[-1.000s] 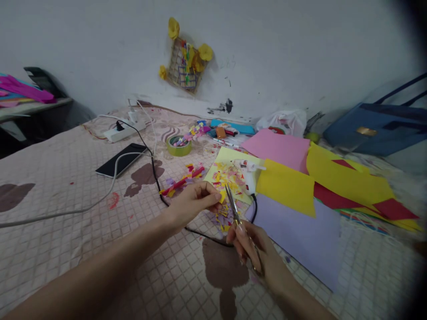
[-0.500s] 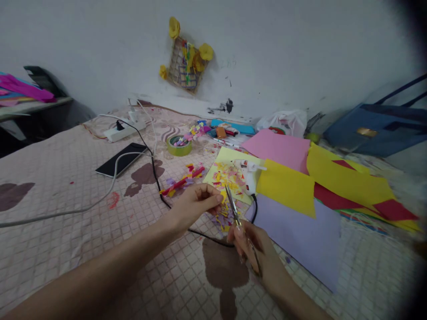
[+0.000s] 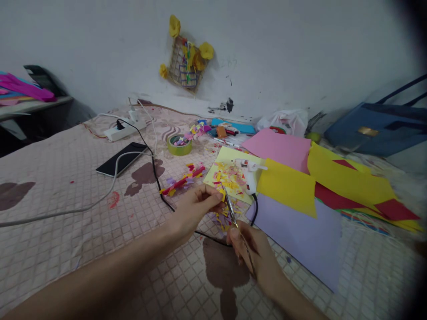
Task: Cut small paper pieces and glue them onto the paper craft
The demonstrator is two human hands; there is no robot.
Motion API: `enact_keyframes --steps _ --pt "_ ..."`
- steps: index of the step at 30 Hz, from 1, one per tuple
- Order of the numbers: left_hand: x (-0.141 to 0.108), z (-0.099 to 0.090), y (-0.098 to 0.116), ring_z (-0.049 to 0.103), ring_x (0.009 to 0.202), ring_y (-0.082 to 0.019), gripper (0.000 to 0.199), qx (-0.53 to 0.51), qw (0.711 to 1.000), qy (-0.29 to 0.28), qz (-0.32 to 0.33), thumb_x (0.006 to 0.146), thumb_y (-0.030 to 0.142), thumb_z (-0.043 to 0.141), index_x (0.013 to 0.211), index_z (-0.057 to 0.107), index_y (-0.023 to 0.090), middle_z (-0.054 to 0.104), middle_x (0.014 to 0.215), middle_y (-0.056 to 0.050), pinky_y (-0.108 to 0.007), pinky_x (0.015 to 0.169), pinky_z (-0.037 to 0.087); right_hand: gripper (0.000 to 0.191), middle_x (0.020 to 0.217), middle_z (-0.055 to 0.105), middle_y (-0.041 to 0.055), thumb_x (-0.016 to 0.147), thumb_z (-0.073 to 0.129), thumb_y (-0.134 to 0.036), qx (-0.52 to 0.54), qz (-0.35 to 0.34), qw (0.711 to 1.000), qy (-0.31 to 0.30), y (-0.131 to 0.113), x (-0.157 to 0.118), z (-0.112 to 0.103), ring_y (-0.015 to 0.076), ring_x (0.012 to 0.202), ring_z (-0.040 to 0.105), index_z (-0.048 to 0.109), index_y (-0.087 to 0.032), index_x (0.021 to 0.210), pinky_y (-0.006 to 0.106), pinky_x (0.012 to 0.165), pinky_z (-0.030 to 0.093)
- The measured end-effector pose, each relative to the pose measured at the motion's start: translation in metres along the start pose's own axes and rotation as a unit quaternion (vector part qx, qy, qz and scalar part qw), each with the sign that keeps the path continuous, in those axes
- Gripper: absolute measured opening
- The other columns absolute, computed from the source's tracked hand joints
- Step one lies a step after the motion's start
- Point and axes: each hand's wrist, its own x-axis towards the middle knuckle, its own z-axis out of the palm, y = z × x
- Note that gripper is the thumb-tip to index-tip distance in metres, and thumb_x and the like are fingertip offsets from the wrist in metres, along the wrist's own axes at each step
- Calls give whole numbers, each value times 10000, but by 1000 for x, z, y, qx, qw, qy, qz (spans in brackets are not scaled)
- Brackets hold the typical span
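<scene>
Between thumb and fingers, my left hand (image 3: 203, 202) pinches a small piece of yellow paper (image 3: 222, 193). My right hand (image 3: 251, 249) is wrapped round the handles of a pair of scissors (image 3: 231, 210), whose blades reach up to that yellow piece and look closed or nearly so. Under the blades lie scattered paper scraps (image 3: 230, 178) on a pale yellow sheet (image 3: 222, 155). A white glue gun (image 3: 250, 175) rests on the sheet's right side. Left of the scraps is a red strip (image 3: 182, 182) with small coloured pieces along it.
Coloured sheets in yellow (image 3: 287, 184), lilac (image 3: 300, 240) and pink (image 3: 280, 149) spread to the right. A black cable (image 3: 156, 173) runs past my left hand. Farther off are a tape roll (image 3: 179, 146), a phone (image 3: 122, 159), a power strip (image 3: 124, 130) and a blue bag (image 3: 376, 129).
The scissors have swung left, and their blades have come together at the yellow paper. My right hand's fingers have drawn closer on the handles. My left hand has barely moved.
</scene>
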Motion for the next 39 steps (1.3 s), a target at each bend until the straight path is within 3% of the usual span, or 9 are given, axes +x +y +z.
enact_keyframes --steps 9,39 --pt "-3 6 0 559 634 -94 171 -34 999 26 -1 716 258 663 717 554 126 597 686 -6 -247 674 443 436 492 383 -46 855 366 -561 -23 -6 1000 7 1 2 1 103 463 372 440 -194 632 228 435 265" --pt "-4 6 -3 565 641 -95 175 -36 999 33 13 707 262 672 724 560 129 594 687 0 -248 682 449 395 497 398 -44 848 404 -527 -20 -5 1000 7 -1 1 0 102 459 378 444 -195 637 219 425 279"
